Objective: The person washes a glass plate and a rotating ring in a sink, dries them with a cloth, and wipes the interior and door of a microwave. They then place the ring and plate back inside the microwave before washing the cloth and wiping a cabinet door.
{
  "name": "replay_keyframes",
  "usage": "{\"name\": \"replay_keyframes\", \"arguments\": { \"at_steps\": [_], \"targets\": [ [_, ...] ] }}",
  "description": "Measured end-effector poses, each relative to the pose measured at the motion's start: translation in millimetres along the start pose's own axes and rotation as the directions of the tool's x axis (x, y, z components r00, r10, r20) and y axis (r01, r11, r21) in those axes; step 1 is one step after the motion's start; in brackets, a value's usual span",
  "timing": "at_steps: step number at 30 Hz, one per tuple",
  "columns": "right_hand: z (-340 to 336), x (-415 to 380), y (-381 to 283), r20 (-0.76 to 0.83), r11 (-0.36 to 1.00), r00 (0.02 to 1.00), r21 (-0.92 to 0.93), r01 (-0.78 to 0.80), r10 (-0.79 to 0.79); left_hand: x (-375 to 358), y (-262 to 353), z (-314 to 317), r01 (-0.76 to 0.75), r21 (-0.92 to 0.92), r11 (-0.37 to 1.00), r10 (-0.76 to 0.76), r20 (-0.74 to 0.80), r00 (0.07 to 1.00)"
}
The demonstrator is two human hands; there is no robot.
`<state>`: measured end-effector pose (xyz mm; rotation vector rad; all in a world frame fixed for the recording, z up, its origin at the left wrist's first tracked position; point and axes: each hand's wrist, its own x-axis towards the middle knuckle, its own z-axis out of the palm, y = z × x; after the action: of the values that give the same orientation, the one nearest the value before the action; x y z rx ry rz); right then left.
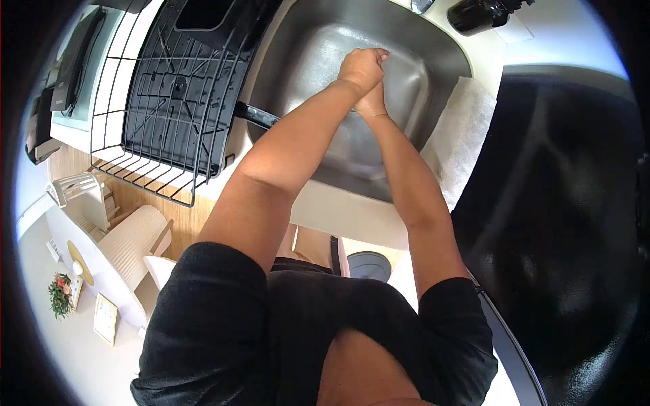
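Note:
Over the stainless steel sink (325,54), my two hands are pressed together. My left hand (362,68) is closed and lies over my right hand (372,100), seemingly gripping it. The right hand's fingers are hidden behind the left, so their shape cannot be told. A thin band shows near the right wrist. No tool is visible in either hand, though anything small between the palms would be hidden.
Left of the sink stands a black wire dish rack (169,115) with a dark handle (257,115) reaching over the rim. A white cloth (464,128) drapes the right edge. A dark bottle (474,15) stands behind; a glossy black surface (555,203) lies right.

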<state>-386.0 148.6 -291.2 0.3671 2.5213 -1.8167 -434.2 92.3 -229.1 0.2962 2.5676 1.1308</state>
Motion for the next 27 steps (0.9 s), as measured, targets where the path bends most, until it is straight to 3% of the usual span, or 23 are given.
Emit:
{"name": "replay_keyframes", "arguments": {
  "at_steps": [8,10,11,12,14,16,18,19,20,22,23,25,26,27],
  "targets": [
    [-5.8,-2.3,-0.4,0.064,0.98,0.996,-0.191,-0.05,0.063,7.0,-32.2,7.2,-0.034,-0.121,0.992,0.024,-0.08,0.996],
    [-17.0,-4.0,-1.7,0.166,0.997,0.986,0.069,-0.02,0.009,7.1,-39.1,-3.1,0.132,-0.44,0.888,-0.144,0.006,0.99],
    [-28.4,-0.5,-3.6,0.312,0.975,0.943,0.142,-0.17,0.118,7.2,-38.8,-4.7,0.129,-0.442,0.888,-0.139,0.008,0.99],
    [-38.7,-1.2,-10.9,0.306,0.976,0.945,0.14,-0.167,0.118,7.7,-37.1,-6.8,0.173,-0.5,0.849,-0.212,-0.023,0.977],
    [-56.0,-6.7,-30.5,0.318,0.808,0.942,0.524,-0.27,0.109,8.2,-34.0,-12.4,0.243,-0.616,0.749,-0.364,-0.075,0.928],
    [-78.8,-7.7,-43.0,0.287,0.794,0.942,0.526,-0.306,0.173,3.8,-26.4,-11.6,0.239,-0.676,0.698,-0.345,-0.025,0.938],
    [-97.8,-12.4,-57.4,0.105,0.92,0.948,0.227,-0.318,0.302,-20.3,-6.0,-22.0,0.237,-0.608,0.758,-0.22,0.104,0.97],
    [-101.5,-20.0,-68.8,-0.049,0.97,0.97,0.041,-0.238,0.24,-24.9,-12.6,-10.6,0.04,-0.616,0.787,-0.037,0.018,0.999],
    [-105.9,-27.0,-74.5,-0.055,0.971,0.97,0.035,-0.235,0.237,-28.5,-20.9,-1.2,0.035,-0.621,0.783,-0.03,0.017,0.999],
    [-115.5,-40.3,-84.4,-0.177,0.88,0.983,-0.458,-0.129,0.052,-68.7,-5.5,-12.7,-0.006,-0.457,0.889,0.058,0.1,0.993],
    [-113.6,-48.9,-95.9,-0.246,0.851,0.962,-0.472,-0.228,0.122,-83.8,1.2,-17.1,-0.012,-0.462,0.887,0.066,0.101,0.993],
    [-110.7,-48.6,-70.5,-0.305,0.778,0.951,-0.585,-0.229,0.051,-111.5,10.7,-24.2,0.249,-0.256,0.934,-0.161,0.323,0.933],
    [-108.2,-50.8,-52.6,-0.346,0.691,0.938,-0.682,-0.238,-0.018,-127.7,9.4,-20.0,0.244,-0.257,0.935,-0.152,0.33,0.932],
    [-101.2,-51.1,-40.7,-0.374,0.679,0.921,-0.648,-0.345,0.111,-142.2,3.3,-11.4,0.142,-0.045,0.989,-0.122,0.301,0.946]
  ]
}}
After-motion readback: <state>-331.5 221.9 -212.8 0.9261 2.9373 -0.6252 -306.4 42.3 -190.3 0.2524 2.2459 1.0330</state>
